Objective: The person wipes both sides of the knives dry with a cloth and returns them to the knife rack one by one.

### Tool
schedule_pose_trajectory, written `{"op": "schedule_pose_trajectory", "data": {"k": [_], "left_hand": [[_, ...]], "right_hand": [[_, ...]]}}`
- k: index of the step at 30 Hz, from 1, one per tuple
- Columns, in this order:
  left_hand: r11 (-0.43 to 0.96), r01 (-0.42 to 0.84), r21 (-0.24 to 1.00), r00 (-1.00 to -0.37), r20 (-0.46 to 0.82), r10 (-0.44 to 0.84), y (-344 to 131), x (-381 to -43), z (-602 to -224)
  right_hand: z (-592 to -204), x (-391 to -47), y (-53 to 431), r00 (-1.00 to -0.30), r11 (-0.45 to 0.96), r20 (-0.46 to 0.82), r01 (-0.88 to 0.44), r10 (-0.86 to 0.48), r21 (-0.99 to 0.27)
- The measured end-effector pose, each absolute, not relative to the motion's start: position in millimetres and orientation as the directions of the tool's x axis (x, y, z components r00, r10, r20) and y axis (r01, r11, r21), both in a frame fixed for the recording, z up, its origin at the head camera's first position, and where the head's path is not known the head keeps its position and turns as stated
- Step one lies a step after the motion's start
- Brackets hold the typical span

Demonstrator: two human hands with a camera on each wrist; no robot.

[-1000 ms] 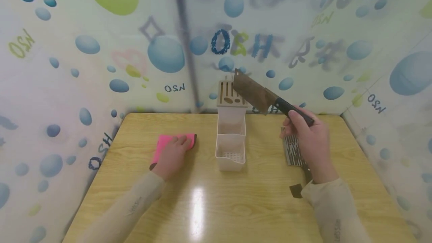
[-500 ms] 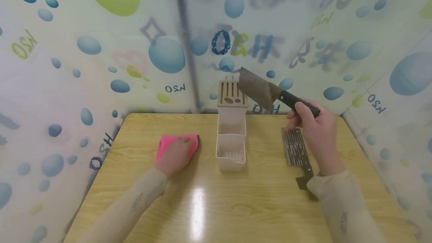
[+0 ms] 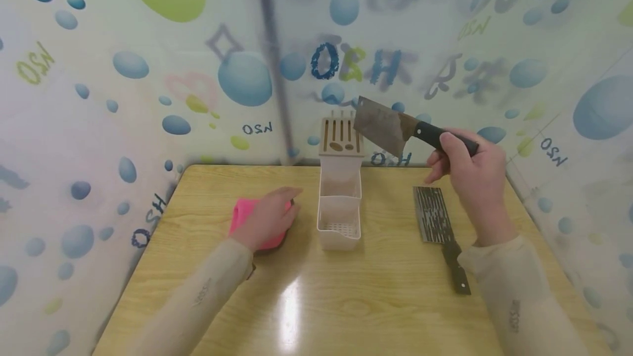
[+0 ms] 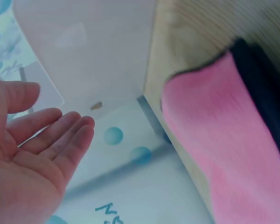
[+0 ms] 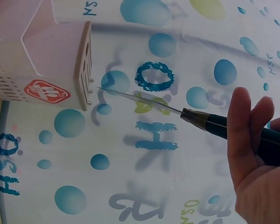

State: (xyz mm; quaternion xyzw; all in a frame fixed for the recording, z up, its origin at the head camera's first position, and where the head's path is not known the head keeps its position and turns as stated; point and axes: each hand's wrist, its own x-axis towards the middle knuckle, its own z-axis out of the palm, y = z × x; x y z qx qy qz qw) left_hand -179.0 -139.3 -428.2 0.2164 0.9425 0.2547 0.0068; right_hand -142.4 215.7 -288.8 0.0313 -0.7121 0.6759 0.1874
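Note:
My right hand (image 3: pixel 477 180) grips the black handle of a cleaver (image 3: pixel 381 125) and holds it in the air. Its blade points left and overlaps the edge of the slotted top of a white knife holder (image 3: pixel 341 151) in the head view; the right wrist view shows the blade (image 5: pixel 154 102) nearly edge-on. On the left, a pink cloth (image 3: pixel 239 216) with dark trim lies folded on the table, partly hidden under my left hand (image 3: pixel 267 218). In the left wrist view that hand's fingers (image 4: pixel 67 144) are extended, apart from the cloth (image 4: pixel 219 107), with nothing in them.
A second cleaver (image 3: pixel 435 216) with a streaked blade lies on the wooden table (image 3: pixel 376 301), right of the holder and below my right hand. Behind the table's back edge rises a patterned wall (image 3: pixel 237 10).
My left hand has come off the pink cloth, which has shifted slightly right. My right hand has moved right with the cleaver, bringing its blade away from the holder's slots.

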Motion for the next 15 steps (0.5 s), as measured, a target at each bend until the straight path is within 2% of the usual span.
{"op": "schedule_pose_trajectory", "data": {"k": [4, 10, 15], "left_hand": [[0.731, 0.368, 0.574, -0.918, 0.097, 0.385, -129, -179, -425], [0.669, 0.237, 0.705, -0.950, 0.025, 0.311, -114, -178, -425], [0.632, 0.202, 0.748, -0.958, 0.018, 0.285, -105, -180, -428]], "right_hand": [[-286, -143, 215, -0.926, 0.137, 0.307, -0.282, 0.220, -0.950], [-281, -146, 215, -0.931, 0.175, 0.284, -0.248, 0.230, -0.953], [-276, -148, 213, -0.940, 0.203, 0.262, -0.218, 0.221, -0.955]]}}
